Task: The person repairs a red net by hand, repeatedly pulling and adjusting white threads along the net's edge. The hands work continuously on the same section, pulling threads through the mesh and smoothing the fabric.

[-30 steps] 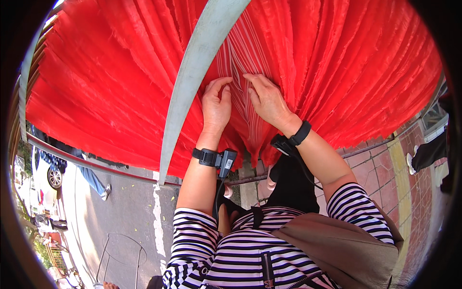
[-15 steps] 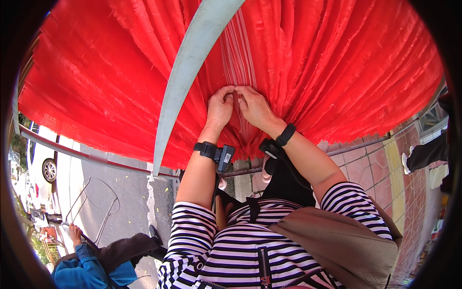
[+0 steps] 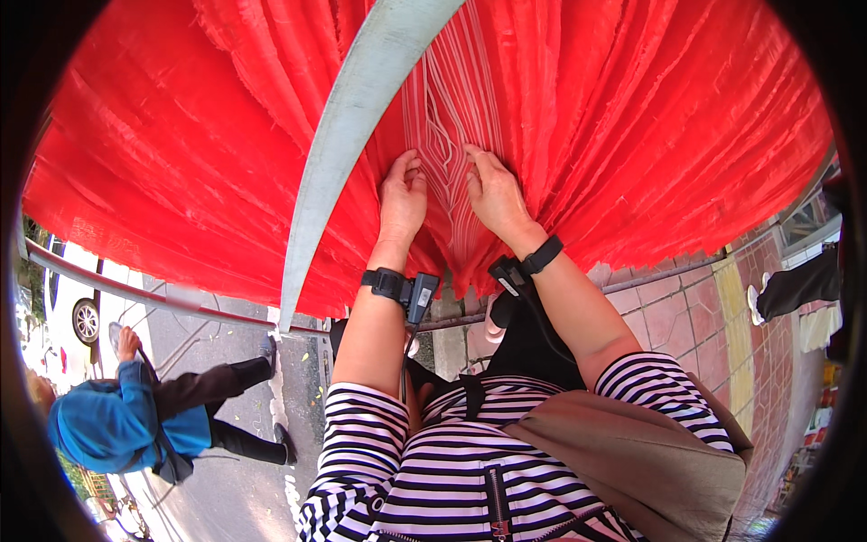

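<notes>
Red gathered cloth spreads in deep folds before me. Down its middle runs a flatter strip with several thin white cords, some slack and bowed between my hands. My left hand is on the left side of this strip, its fingers curled on the cloth and the thumb close by. My right hand lies on the strip's right side, fingers stretched forward and the thumb apart from the index finger. The fingertips of the two hands are apart. Below them the cords draw together toward the cloth's near edge.
A curved grey metal bar crosses above the cloth, left of my left hand. A thin rail passes under the near edge. A person in blue walks on the road at left; another person's dark leg shows on the tiled pavement at right.
My hands have moved apart from touching fingertips, and the corded strip between them is wider, with slack cords showing. The person in blue has moved further into view at the left.
</notes>
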Motion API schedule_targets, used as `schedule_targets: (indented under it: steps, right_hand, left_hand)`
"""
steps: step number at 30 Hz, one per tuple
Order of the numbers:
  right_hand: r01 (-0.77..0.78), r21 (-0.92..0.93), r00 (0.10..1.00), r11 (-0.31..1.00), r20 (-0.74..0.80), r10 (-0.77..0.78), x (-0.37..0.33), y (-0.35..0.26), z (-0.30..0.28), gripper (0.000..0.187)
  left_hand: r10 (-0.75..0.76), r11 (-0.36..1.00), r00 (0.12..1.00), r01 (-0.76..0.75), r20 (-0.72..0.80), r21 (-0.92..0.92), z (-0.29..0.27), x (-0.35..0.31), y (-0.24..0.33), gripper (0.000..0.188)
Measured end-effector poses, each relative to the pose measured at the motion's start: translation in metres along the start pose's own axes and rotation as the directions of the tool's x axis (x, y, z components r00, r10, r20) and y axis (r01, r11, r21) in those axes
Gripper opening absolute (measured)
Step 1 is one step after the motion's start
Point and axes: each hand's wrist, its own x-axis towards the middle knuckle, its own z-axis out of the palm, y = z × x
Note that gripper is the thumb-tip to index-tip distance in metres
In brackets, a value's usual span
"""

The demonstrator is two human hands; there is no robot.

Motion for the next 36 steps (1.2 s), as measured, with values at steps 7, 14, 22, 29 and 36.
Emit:
schedule_targets:
  steps: [7,14,22,29,36]
  right_hand:
    - [-0.012,-0.002,1.000,1.000,-0.024,0.012,0.003,0.011,-0.017,0.046]
    - [0.035,-0.004,0.999,0.999,-0.034,-0.036,0.004,0.014,-0.027,0.045]
    - [0.057,-0.068,0.998,0.996,0.036,-0.055,-0.007,-0.003,-0.014,0.042]
    - [0.038,-0.009,0.996,0.999,0.085,-0.037,-0.018,-0.004,-0.002,0.038]
    - [-0.033,0.126,0.986,0.991,0.169,0.011,-0.028,-0.007,0.020,0.036]
  left_hand:
    - [-0.008,1.000,1.000,0.008,0.013,-0.006,-0.006,0.010,-0.003,0.046]
    - [-0.025,1.000,1.000,0.025,0.016,-0.002,-0.006,0.012,-0.002,0.044]
    - [0.035,0.999,0.995,-0.038,0.089,0.033,0.014,-0.002,-0.022,0.037]
    - [0.013,0.989,0.982,-0.041,0.189,0.143,0.029,-0.019,-0.034,0.027]
    - [-0.056,0.993,0.945,0.019,0.322,0.116,0.030,-0.019,-0.044,0.032]
